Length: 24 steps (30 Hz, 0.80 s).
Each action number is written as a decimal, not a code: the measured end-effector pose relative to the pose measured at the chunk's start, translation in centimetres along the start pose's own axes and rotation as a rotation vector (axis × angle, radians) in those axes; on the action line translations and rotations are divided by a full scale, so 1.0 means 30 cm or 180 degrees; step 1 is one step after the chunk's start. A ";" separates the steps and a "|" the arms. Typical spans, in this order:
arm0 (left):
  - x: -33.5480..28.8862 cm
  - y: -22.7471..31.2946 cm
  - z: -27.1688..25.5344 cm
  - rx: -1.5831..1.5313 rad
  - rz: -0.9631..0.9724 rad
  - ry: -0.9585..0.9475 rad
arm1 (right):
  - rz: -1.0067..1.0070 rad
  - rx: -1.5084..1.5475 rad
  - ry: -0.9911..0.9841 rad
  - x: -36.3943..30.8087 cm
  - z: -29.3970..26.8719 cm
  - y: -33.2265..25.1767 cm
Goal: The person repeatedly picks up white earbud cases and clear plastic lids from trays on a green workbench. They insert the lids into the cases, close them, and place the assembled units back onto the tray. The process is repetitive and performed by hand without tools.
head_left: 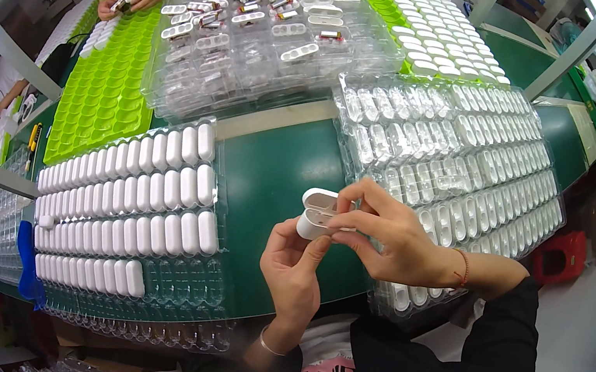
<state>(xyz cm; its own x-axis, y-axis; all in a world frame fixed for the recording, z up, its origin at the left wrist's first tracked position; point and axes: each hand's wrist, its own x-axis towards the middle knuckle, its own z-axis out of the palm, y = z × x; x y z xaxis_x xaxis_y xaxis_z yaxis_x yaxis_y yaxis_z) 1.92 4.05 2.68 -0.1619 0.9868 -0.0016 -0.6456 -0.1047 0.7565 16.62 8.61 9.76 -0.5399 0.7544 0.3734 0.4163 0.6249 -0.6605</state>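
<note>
gripping a white case, left hand under, right hand arched over.

A single head-worn fisheye view looks steeply down from close above onto the green worktop, facing forward, edges bending toward its rim.

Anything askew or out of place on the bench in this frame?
Nothing looks damaged or spilled. The clear trays at the far centre are stacked askew, their small parts scattered unevenly. The near left tray of white cases has empty pockets. Both hands hold an open white case.
</note>
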 end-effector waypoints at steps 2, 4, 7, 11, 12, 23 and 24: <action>0.022 -0.004 0.025 0.0089 -0.0084 -0.0051 | 0.0086 0.0013 0.0058 0.013 -0.027 0.012; 0.034 0.002 0.062 0.0347 -0.0192 0.0003 | 0.0190 -0.0036 0.0046 0.045 -0.075 0.069; -0.008 0.026 0.059 0.1243 0.0418 -0.0093 | 0.0529 -0.0299 0.0380 0.199 -0.176 0.218; -0.066 -0.011 -0.093 0.2806 0.1396 -0.0863 | 0.0134 -0.1485 0.0956 0.451 -0.385 0.586; -0.079 -0.024 -0.114 0.3079 0.1595 -0.0911 | 0.0122 -0.1677 0.0931 0.500 -0.431 0.684; -0.051 -0.038 -0.117 0.2454 0.0472 -0.0392 | 0.0230 -0.2175 0.0783 0.822 -0.411 1.033; -0.055 -0.027 -0.120 0.2373 0.0414 -0.0363 | 0.0276 -0.2157 0.0624 0.838 -0.383 1.032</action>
<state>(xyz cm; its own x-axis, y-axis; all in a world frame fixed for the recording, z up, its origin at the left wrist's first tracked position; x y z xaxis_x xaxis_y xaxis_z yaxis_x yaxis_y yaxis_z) 0.03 2.07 -0.28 -0.0979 0.9831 0.1545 0.0545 -0.1497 0.9872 24.36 49.24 6.18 -0.3691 0.7896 0.4903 0.8496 0.5004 -0.1664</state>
